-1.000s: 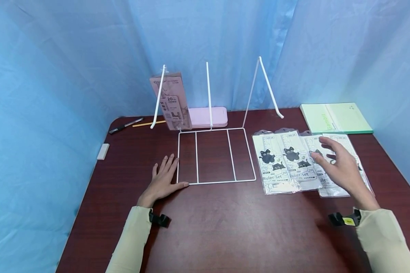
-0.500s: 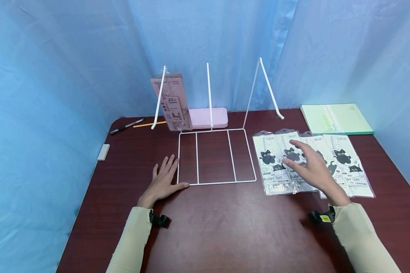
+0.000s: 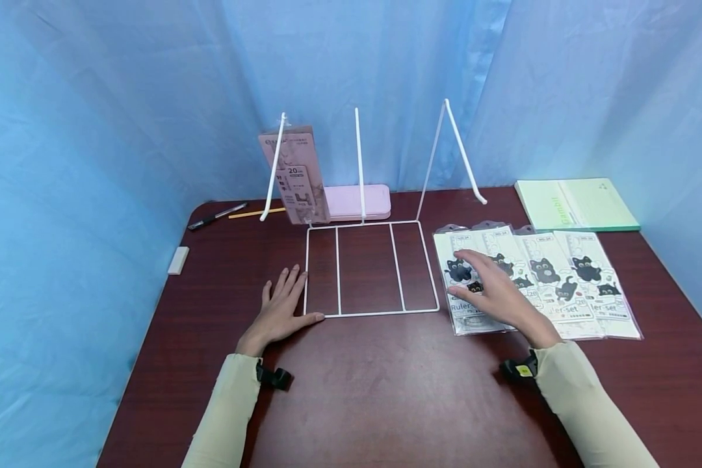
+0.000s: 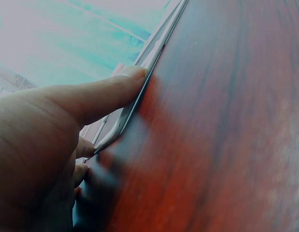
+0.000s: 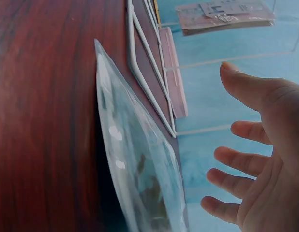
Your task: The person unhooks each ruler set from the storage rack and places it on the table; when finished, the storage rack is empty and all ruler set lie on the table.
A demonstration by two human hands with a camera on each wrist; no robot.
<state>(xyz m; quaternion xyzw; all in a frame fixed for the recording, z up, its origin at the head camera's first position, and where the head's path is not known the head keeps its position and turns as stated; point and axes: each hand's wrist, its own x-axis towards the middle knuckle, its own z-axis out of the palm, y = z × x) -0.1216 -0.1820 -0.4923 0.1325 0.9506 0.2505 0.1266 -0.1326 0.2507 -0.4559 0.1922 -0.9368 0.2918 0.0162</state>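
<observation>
My left hand (image 3: 277, 309) lies with fingers spread at the front left corner of a white wire rack (image 3: 380, 314). In the left wrist view, its thumb touches the rack's wire (image 4: 125, 118). My right hand (image 3: 494, 292) hovers over the leftmost of several overlapping ruler-set packs (image 3: 587, 279), white with black cats in clear sleeves. Nothing is in that hand; thumb and fingers stand apart. The right wrist view shows the near ruler pack (image 5: 140, 159) edge-on, with a gap between it and the fingers. On the rack's left hook hangs a pink 20 cm pack (image 3: 298, 172).
Behind the rack lies a lilac case (image 3: 368, 200). A black pen (image 3: 216, 216), a yellow pencil (image 3: 254, 213) and a white eraser (image 3: 178, 260) are at the left. Green notebooks (image 3: 585, 203) lie at the back right. Blue curtains (image 3: 374, 58) surround the table.
My right hand has moved left across the ruler-set packs, from the right-hand ones to the leftmost. The left hand stays at the rack's corner.
</observation>
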